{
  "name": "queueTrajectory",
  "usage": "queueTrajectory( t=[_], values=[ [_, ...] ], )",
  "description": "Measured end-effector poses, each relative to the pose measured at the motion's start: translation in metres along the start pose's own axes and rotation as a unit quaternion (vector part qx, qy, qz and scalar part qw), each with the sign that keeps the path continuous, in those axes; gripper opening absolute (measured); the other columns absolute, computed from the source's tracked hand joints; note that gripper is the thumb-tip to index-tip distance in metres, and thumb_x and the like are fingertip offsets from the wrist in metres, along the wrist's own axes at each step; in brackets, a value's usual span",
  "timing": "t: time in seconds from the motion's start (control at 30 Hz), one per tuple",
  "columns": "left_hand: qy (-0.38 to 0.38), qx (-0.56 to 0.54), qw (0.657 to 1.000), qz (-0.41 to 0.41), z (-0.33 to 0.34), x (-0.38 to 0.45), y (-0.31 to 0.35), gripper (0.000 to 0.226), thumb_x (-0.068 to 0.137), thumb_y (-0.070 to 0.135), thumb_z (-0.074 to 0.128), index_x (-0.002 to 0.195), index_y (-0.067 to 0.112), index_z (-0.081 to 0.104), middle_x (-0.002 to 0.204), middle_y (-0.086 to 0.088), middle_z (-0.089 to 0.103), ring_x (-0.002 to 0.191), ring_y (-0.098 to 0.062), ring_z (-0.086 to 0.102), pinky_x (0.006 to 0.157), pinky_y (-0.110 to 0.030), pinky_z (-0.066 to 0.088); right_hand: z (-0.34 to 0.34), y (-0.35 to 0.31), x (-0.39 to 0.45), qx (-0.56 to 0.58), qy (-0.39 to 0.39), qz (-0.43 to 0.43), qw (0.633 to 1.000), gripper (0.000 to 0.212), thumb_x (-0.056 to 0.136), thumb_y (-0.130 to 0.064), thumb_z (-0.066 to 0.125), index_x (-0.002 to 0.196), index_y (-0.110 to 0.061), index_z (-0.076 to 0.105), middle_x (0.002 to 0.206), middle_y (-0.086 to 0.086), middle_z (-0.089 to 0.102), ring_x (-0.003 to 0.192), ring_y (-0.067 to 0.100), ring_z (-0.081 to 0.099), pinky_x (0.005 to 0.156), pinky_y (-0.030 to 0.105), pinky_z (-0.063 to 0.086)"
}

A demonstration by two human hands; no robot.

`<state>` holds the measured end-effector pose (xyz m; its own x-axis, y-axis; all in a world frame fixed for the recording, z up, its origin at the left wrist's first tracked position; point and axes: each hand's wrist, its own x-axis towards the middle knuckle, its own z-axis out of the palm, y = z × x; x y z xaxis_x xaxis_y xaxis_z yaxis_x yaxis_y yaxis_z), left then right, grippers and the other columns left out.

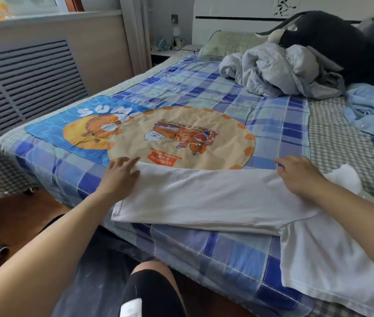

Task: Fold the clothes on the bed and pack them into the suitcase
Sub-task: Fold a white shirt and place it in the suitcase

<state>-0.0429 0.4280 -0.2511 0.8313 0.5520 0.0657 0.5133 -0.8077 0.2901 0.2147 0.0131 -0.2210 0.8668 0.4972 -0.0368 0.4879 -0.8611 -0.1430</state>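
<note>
Two hands flat on white shirt [204, 197] | round mat [181, 138] beyond

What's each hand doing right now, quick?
Left hand: open, fingers straight, resting on the white shirt's left end.
Right hand: fingers bent on the shirt's far edge; a grip cannot be told.

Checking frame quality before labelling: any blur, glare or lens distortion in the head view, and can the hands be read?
Head view: soft, even daylight with no hard glare; strong wide-angle bending at the edges, so the radiator cover looks curved. Left hand slightly smeared at its fingers, right hand sharper; both rest on the white T-shirt. Chair wheel at lower left is blurred.
</note>
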Motion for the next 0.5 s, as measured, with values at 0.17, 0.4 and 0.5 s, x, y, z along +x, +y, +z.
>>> queueTrajectory(
  t=[0.17, 0.4, 0.5],
  values=[
    [-0.095, 0.028, 0.994, 0.054, 0.008, 0.056, -0.010, 0.024, 0.103, 0.039, 0.050, 0.109, 0.019, 0.062, 0.123, -0.008, 0.057, 0.123, -0.035, 0.048, 0.097, -0.044, 0.042, 0.022, 0.023, 0.013, -0.067, -0.017, 0.057, 0.996, 0.035, 0.105, -0.042, 0.036, 0.119, -0.016, 0.055, 0.130, 0.010, 0.052, 0.118, 0.032, 0.047, 0.102, 0.041, 0.037],
    [-0.056, -0.066, 0.993, -0.078, -0.010, 0.091, -0.001, 0.016, 0.093, 0.032, 0.066, 0.097, 0.017, 0.063, 0.097, -0.011, 0.057, 0.092, -0.030, 0.057, 0.071, -0.035, 0.043, 0.028, 0.029, 0.015, -0.015, 0.060, 0.058, 0.996, 0.020, 0.105, -0.029, 0.041, 0.094, -0.013, 0.047, 0.111, 0.013, 0.057, 0.102, 0.032, 0.047, 0.086, 0.042, 0.038],
    [0.055, 0.131, 0.990, -0.023, 0.015, 0.072, 0.031, 0.043, 0.094, 0.035, 0.062, 0.135, 0.025, 0.051, 0.136, -0.017, 0.045, 0.126, -0.040, 0.043, 0.101, -0.048, 0.038, 0.022, 0.024, 0.011, -0.068, 0.064, 0.040, 0.995, 0.020, 0.100, -0.028, 0.048, 0.109, -0.012, 0.057, 0.117, 0.014, 0.058, 0.105, 0.034, 0.050, 0.091, 0.044, 0.042]
  ],
)
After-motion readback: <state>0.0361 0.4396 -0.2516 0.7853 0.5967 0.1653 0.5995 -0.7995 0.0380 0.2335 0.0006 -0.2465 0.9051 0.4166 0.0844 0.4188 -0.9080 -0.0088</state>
